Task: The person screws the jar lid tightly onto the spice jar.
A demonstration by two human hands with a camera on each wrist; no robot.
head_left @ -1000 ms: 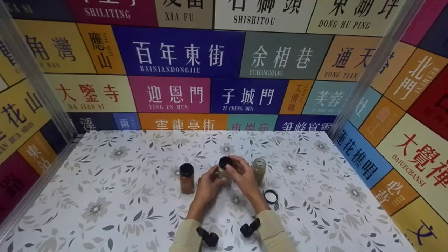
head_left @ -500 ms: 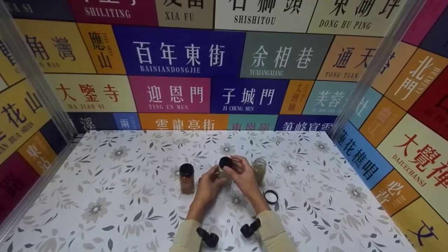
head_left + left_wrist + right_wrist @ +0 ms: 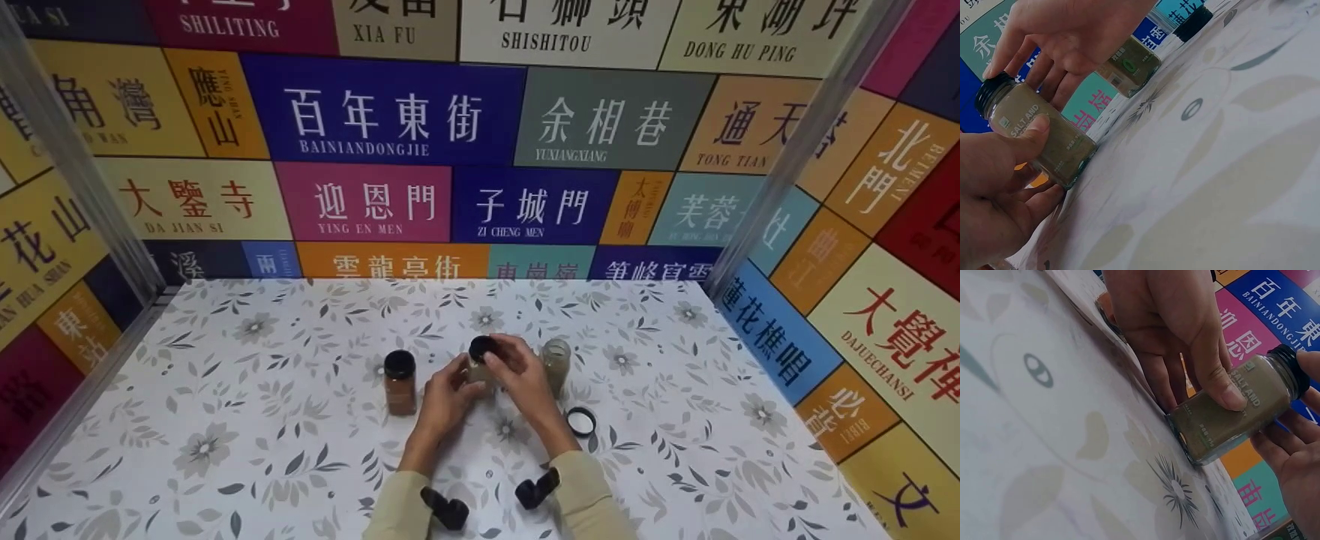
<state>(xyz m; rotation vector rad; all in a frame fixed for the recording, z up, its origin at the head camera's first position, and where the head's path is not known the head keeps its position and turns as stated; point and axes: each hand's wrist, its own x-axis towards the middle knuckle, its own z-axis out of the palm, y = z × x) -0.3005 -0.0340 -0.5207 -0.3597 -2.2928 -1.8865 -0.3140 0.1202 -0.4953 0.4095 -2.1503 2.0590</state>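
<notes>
A square glass spice jar [image 3: 1044, 135] filled with grey-brown powder, its label reading "SALT AND", stands on the table in the middle. My left hand [image 3: 446, 396] grips its body low down, thumb across the label in both wrist views. At the top, my right hand [image 3: 523, 376] pinches the black lid [image 3: 481, 348] between thumb and fingers. The lid sits on the jar's neck. Just right of my right hand stands a second spice jar [image 3: 556, 366], uncapped, with similar powder. A loose black lid [image 3: 581, 421] lies in front of it, its white inside facing up.
Left of my left hand stands a capped jar [image 3: 400, 388] of reddish-brown spice. A white floral cloth [image 3: 247, 390] covers the table. Panels with place names [image 3: 382, 112] rise behind and at both sides, with clear corner posts [image 3: 780, 142].
My right thumb and fingers have shifted slightly on the black lid. My left hand keeps its grip on the jar, and the other jars and loose lid stay where they were.
</notes>
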